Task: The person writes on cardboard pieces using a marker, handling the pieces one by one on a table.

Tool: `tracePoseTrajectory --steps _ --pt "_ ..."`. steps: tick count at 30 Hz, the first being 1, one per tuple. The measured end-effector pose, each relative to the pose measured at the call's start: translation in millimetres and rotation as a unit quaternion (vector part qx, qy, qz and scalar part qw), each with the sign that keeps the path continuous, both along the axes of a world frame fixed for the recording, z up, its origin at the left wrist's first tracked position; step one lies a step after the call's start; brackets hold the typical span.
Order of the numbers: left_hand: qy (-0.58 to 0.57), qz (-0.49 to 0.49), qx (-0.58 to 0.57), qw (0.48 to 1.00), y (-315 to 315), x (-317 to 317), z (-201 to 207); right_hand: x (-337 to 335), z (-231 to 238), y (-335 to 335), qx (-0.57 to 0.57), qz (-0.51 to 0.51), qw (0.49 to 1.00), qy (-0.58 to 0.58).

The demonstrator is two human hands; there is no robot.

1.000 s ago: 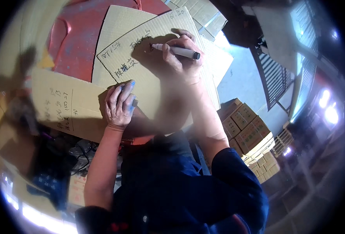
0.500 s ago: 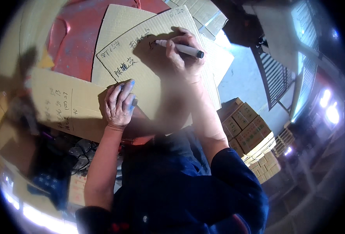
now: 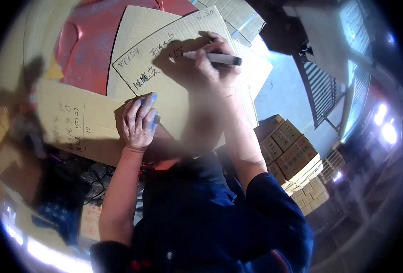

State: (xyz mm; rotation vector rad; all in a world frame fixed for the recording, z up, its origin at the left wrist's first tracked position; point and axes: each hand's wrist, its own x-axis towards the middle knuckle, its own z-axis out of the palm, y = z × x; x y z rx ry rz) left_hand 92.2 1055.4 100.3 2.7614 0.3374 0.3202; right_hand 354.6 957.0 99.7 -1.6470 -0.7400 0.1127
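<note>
My right hand (image 3: 219, 66) is closed round a marker pen (image 3: 215, 58) with a pale barrel and a dark rear end. Its tip is at the dark handwriting on a large tan cardboard sheet (image 3: 183, 107). More handwriting and a ruled line run along the sheet's left and top parts. On the lower left edge of that sheet rests my left hand (image 3: 138, 120), fingers curled and stained blue. A small grey-blue stub shows beside those fingers; I cannot make out what it is.
Beneath lies a red surface (image 3: 90, 50) with other cardboard pieces. A second written cardboard sheet (image 3: 101, 123) is at the left. Stacked cartons (image 3: 297, 152) stand on the right beside the grey floor (image 3: 283, 91). A strapped carton (image 3: 242, 18) sits at the far side.
The marker tip has shifted slightly right and down, and more dark strokes show beside it. The pen's rear end has swung a little away from me. My left hand stays in place.
</note>
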Motion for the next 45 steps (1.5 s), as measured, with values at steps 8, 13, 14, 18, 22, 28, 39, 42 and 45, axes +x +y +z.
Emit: tracePoseTrajectory --steps 8,13,14,18,22,28,39,42,45 --pt "-0.001 -0.001 -0.003 1.0 0.0 0.3 0.1 -4.1 3.6 -2.3 -0.018 -0.045 0.998 0.05" --pt "-0.001 0.0 0.0 1.0 0.6 0.0 0.9 -1.4 17.3 -9.0 0.038 -0.08 0.984 0.153" --pt "0.0 0.0 0.004 1.0 0.7 0.3 1.7 5.9 12.5 -12.3 0.05 -0.09 0.986 0.133" --pt "-0.003 -0.003 0.014 1.0 -0.4 -0.5 -0.3 13.5 4.5 -20.3 -0.02 -0.103 0.986 0.127" --pt "-0.002 -0.006 0.014 1.0 0.3 -2.3 -1.9 12.3 1.2 -12.8 -0.042 -0.092 0.994 0.031" --pt "0.008 -0.009 0.009 1.0 0.5 -1.8 0.8 14.0 4.6 -19.8 -0.092 -0.052 0.994 0.023" --pt "0.0 -0.005 0.012 1.0 0.4 -1.3 0.1 10.7 -4.6 -14.9 -0.036 -0.084 0.994 0.061" --pt "0.002 -0.003 0.015 1.0 -0.7 -1.7 -0.7 12.5 -5.1 -14.0 -0.021 -0.099 0.993 0.052" --pt "-0.009 -0.004 0.006 1.0 -4.1 1.6 -2.2 17.3 -0.3 -25.6 0.051 -0.141 0.978 0.142"
